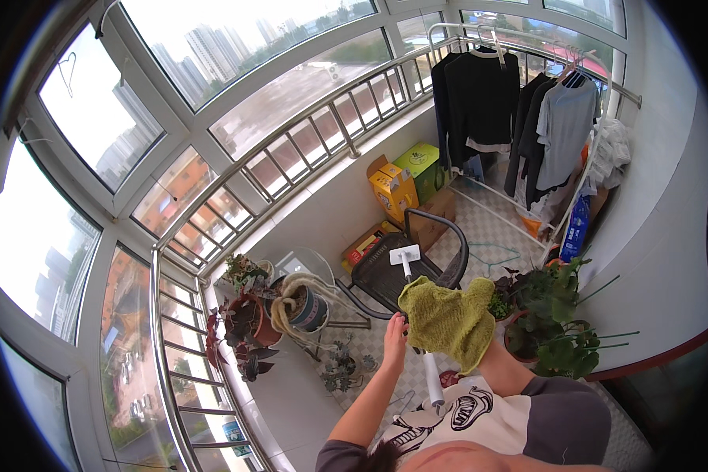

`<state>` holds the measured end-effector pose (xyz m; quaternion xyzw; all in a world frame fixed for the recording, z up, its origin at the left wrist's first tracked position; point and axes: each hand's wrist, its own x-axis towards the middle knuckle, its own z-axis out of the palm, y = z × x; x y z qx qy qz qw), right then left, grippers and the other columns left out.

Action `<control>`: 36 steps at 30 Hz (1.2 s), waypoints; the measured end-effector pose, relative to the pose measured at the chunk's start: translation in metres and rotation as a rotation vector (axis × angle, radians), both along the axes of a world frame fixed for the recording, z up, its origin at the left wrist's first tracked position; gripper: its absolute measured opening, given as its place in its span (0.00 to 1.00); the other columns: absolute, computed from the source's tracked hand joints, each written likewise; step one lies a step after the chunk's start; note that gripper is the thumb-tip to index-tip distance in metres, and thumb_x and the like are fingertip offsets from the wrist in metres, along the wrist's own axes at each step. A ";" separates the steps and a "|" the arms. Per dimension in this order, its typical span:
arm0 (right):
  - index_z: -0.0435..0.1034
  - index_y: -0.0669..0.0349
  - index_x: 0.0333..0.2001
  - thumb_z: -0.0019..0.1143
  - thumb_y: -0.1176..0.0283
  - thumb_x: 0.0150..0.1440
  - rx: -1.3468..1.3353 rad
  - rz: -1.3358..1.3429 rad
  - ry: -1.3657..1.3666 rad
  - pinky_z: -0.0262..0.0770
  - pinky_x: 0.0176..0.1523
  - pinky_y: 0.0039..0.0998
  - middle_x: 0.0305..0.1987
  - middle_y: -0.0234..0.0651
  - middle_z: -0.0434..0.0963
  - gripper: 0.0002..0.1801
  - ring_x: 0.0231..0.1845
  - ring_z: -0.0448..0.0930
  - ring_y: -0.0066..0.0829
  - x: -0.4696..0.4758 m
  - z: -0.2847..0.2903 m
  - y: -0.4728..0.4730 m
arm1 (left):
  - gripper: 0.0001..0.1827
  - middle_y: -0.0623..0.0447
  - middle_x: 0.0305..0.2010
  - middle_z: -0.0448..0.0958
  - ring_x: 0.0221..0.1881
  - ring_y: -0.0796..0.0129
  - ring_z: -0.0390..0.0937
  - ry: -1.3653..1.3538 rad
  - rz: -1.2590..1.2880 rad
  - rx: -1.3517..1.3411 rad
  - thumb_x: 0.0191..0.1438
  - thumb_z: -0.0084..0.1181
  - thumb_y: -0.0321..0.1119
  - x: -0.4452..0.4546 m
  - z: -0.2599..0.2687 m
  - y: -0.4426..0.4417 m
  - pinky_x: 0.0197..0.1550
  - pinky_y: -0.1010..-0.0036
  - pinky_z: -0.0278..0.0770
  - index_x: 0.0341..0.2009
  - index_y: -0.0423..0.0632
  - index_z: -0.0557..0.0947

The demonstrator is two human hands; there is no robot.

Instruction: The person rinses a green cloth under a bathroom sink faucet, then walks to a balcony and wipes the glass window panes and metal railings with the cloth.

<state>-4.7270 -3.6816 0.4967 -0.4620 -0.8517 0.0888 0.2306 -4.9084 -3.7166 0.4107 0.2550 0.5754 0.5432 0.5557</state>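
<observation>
A fuzzy olive-green cloth (pixel 451 321) is held up in front of my chest. My right forearm (pixel 504 366) runs into it, and the cloth covers the right hand that holds it. At the cloth's left edge is my left hand (pixel 395 342), fingers pointing up; whether they grip the edge or the rod behind it is unclear. A long-handled tool passes behind the cloth. Its white rectangular head (pixel 405 254) shows above, over the chair seat, and its white handle (pixel 432 377) slants down to my shirt. The middle of the tool is hidden.
A black armchair (pixel 383 265) stands ahead. Potted plants (pixel 551 318) crowd the right, and more pots (pixel 253 321) stand left by a glass table (pixel 307 262). Boxes (pixel 392 189) line the wall. Clothes hang on a white rack (pixel 495 203). A metal railing (pixel 259 144) follows the windows.
</observation>
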 end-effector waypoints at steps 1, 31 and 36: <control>0.71 0.56 0.40 0.46 0.64 0.53 -0.030 0.008 0.031 0.73 0.40 0.32 0.39 0.35 0.76 0.13 0.37 0.78 0.30 -0.004 -0.005 -0.001 | 0.35 0.51 0.62 0.61 0.62 0.61 0.59 -0.158 -0.035 0.046 0.58 0.39 0.59 0.000 0.017 -0.004 0.59 0.63 0.58 0.62 0.50 0.59; 0.70 0.60 0.46 0.40 0.67 0.60 -1.264 0.137 1.170 0.70 0.46 0.25 0.44 0.36 0.78 0.16 0.41 0.77 0.23 0.002 0.019 0.032 | 0.33 0.43 0.61 0.62 0.60 0.46 0.61 -0.599 0.318 0.597 0.60 0.32 0.56 -0.075 0.137 -0.129 0.60 0.49 0.58 0.61 0.46 0.59; 0.70 0.63 0.45 0.42 0.70 0.60 -1.248 0.198 1.004 0.70 0.47 0.24 0.43 0.34 0.77 0.13 0.41 0.77 0.21 -0.019 0.033 0.020 | 0.35 0.44 0.60 0.62 0.59 0.47 0.62 -0.498 0.454 0.645 0.59 0.31 0.59 -0.084 0.127 -0.150 0.59 0.50 0.59 0.61 0.46 0.59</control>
